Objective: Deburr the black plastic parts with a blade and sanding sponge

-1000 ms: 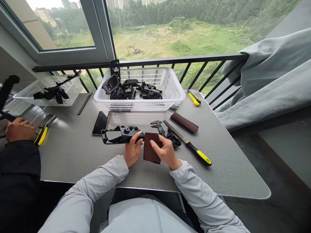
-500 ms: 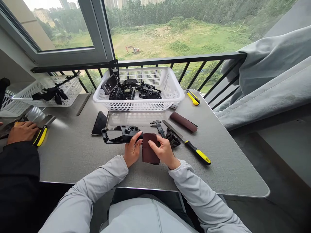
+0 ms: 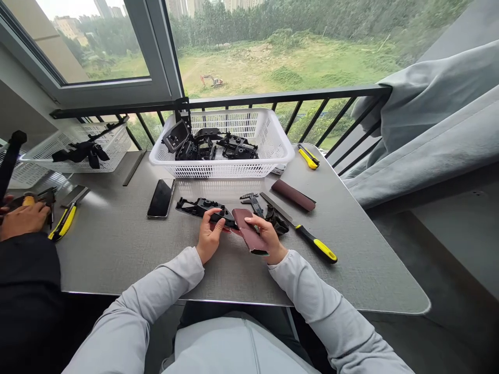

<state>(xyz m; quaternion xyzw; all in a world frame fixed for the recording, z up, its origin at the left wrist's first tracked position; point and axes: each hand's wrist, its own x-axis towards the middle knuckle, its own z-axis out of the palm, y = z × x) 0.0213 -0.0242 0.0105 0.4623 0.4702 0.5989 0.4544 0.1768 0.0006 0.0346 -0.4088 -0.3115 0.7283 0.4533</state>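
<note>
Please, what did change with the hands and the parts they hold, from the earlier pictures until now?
The left hand has turned the black plastic part, which now looks narrower, tilted onto its edge. The right hand has swung the brown sandpaper sheet to a diagonal and kept hold of it. Nothing was let go. The white basket and the yellow-handled tool stayed in place.

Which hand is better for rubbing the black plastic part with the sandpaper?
Probably the right hand: it holds the sandpaper, while the left hand grips the black plastic part.
</note>
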